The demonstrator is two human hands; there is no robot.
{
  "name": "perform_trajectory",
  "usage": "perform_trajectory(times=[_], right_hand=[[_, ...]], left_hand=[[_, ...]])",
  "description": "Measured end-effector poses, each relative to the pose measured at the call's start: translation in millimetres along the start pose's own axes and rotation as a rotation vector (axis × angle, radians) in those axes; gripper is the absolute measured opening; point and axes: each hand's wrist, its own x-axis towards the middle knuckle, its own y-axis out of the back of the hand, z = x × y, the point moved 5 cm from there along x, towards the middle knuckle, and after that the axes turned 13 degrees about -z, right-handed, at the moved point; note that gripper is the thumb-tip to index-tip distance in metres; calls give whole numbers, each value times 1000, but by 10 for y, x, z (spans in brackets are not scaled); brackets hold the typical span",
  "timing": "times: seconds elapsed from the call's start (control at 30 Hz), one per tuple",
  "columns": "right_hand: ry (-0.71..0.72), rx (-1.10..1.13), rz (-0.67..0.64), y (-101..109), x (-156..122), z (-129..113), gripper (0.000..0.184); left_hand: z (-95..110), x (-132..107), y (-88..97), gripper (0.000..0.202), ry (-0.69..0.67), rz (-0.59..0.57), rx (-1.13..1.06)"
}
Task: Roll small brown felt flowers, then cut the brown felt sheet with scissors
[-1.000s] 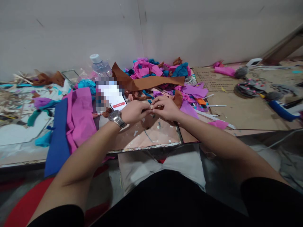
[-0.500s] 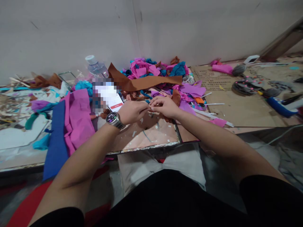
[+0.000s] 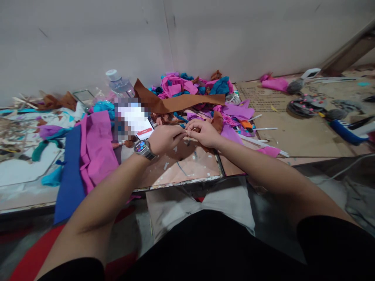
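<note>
Over the front part of the workbench, my left hand [image 3: 166, 139] and my right hand [image 3: 203, 132] meet at the fingertips. Both are closed in a pinch on something too small to make out. A watch [image 3: 143, 149] sits on my left wrist. Just behind the left hand lies a phone [image 3: 137, 119] with a lit screen, partly blurred out. Beyond the fingers is a heap of pink, teal and brown crepe-like paper scraps [image 3: 181, 84], with a long brown strip [image 3: 187, 103] across it.
Blue [image 3: 72, 164] and pink sheets [image 3: 101, 148] drape over the bench edge at left. Behind the phone stands a plastic bottle [image 3: 120, 84]. Teal-handled pliers [image 3: 39, 150] lie far left. White sticks [image 3: 268, 146] and a cardboard sheet [image 3: 293, 132] lie at right, with a blue-and-white object [image 3: 347, 132].
Both hands have shifted very slightly to the right, still pinched together. The watch has turned a little and its face looks brighter. The things on the bench stay put.
</note>
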Motion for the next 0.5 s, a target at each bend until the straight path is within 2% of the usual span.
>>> perform_trajectory(times=[0.23, 0.5], right_hand=[[27, 7, -10, 2, -2, -24, 12], [50, 33, 20, 13, 16, -32, 14]], left_hand=[[-7, 2, 68, 31, -34, 26, -179], [-186, -36, 69, 35, 51, 17, -517]])
